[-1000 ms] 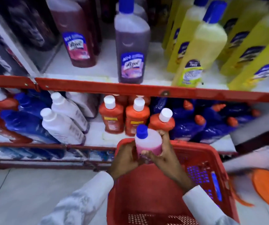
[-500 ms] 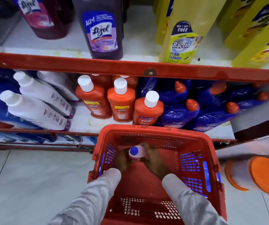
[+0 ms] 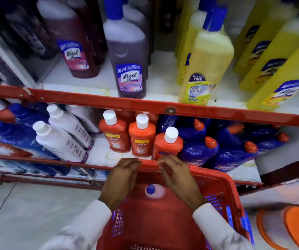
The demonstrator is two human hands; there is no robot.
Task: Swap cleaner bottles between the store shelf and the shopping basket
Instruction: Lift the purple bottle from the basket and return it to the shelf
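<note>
A small pink cleaner bottle point(image 3: 153, 191) with a blue cap stands upright inside the red shopping basket point(image 3: 222, 179) on the floor. My left hand point(image 3: 121, 179) and my right hand point(image 3: 178, 179) hover above the basket's far rim, either side of the bottle, both empty with fingers apart. Just beyond them, on the lower shelf point(image 3: 100, 156), stand three orange Bactin bottles point(image 3: 142, 137) with white caps. The upper shelf point(image 3: 98, 102) holds a purple Lizol bottle point(image 3: 127, 58) and a yellow Bactin floor cleaner point(image 3: 206, 64).
White bottles point(image 3: 62, 139) lean at the left of the lower shelf, blue bottles with orange caps point(image 3: 202, 150) fill its right. More yellow bottles point(image 3: 278, 65) crowd the upper right. An orange-lidded tub point(image 3: 289, 230) lies on the floor right of the basket. Grey tiles point(image 3: 27, 213) stretch left.
Both hands lowered the pink bottle into the basket, let go of it, and have risen to the basket's far rim. The view tilted up toward the shelves.
</note>
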